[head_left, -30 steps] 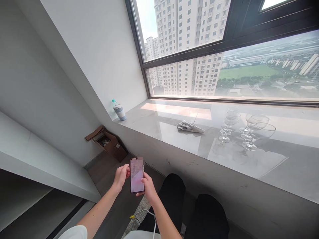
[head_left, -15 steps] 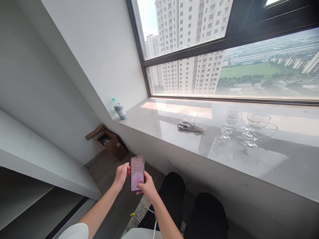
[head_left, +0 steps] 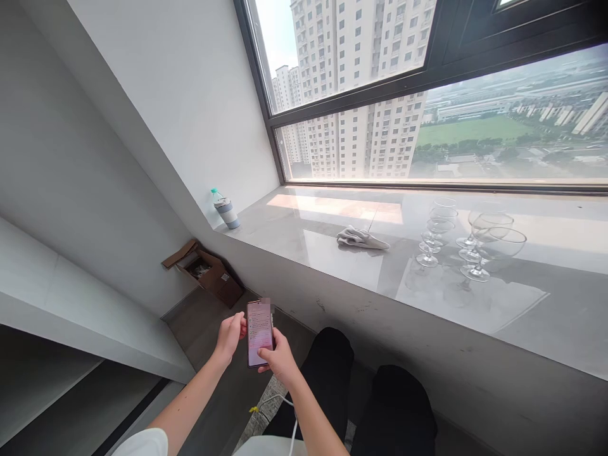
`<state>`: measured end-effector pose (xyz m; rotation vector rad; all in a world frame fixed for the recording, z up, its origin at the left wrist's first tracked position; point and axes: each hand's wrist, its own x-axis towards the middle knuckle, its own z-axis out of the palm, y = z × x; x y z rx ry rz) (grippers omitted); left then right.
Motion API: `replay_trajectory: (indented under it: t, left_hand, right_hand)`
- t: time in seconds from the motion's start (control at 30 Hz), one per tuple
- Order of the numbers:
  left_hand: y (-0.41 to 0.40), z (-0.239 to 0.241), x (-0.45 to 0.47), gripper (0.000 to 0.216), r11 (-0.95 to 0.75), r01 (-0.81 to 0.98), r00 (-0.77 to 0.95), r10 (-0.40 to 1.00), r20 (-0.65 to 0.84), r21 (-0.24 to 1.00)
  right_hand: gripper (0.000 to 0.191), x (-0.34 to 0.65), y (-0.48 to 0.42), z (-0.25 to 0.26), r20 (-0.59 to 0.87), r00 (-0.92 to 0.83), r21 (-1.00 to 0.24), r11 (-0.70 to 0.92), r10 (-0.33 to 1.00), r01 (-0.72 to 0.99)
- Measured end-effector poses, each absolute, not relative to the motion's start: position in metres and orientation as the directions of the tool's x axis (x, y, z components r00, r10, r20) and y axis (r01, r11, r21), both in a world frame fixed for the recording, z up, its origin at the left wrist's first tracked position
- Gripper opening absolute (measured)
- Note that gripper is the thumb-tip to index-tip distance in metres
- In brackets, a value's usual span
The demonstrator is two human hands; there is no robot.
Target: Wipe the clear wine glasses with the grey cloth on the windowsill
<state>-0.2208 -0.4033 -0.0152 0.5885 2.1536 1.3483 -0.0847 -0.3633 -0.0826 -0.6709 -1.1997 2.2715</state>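
Observation:
A smartphone (head_left: 259, 332) with a lit pink screen is held upright between both hands, low in the view above my knees. My left hand (head_left: 229, 334) grips its left edge. My right hand (head_left: 280, 357) wraps the lower right corner, thumb on the screen. Several clear stemmed glasses (head_left: 470, 244) stand on the grey stone window ledge (head_left: 332, 253) to the right, well away from my hands. A crumpled white cloth (head_left: 361, 239) lies on the ledge left of the glasses.
A lidded cup (head_left: 227, 211) stands at the ledge's left end by the wall. An open cardboard box (head_left: 206, 272) sits on the floor below it. A white shelf (head_left: 71, 316) runs along the left. A white cable (head_left: 285, 411) hangs by my legs.
The view has shifted slightly. Both hands still hold the phone in nearly the same place; my right thumb has moved a little on the screen.

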Motion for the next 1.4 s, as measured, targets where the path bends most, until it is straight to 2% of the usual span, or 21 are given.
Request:
replay_trajectory:
  t: [0.17, 0.4, 0.87, 1.4]
  left_hand:
    - [-0.404, -0.017, -0.221, 0.044, 0.4, 0.077, -0.765, 0.612, -0.203, 0.913]
    - [-0.404, -0.017, -0.222, 0.043, 0.422, 0.076, -0.77, 0.601, -0.216, 0.903]
    - [-0.406, -0.016, -0.22, 0.043, 0.451, 0.056, -0.761, 0.597, -0.255, 0.891]
    - [-0.403, -0.024, -0.213, 0.045, 0.443, 0.033, -0.736, 0.617, -0.278, 0.896]
  right_hand:
    - [0.042, -0.081, -0.361, -0.079, -0.212, -0.777, -0.796, -0.566, 0.592, -0.214]
    - [0.049, -0.082, -0.36, -0.084, -0.226, -0.805, -0.714, -0.655, 0.549, -0.247]
    - [0.055, -0.086, -0.361, -0.093, -0.201, -0.817, -0.715, -0.651, 0.541, -0.255]
    - [0.05, -0.077, -0.359, -0.088, -0.201, -0.817, -0.719, -0.648, 0.541, -0.252]
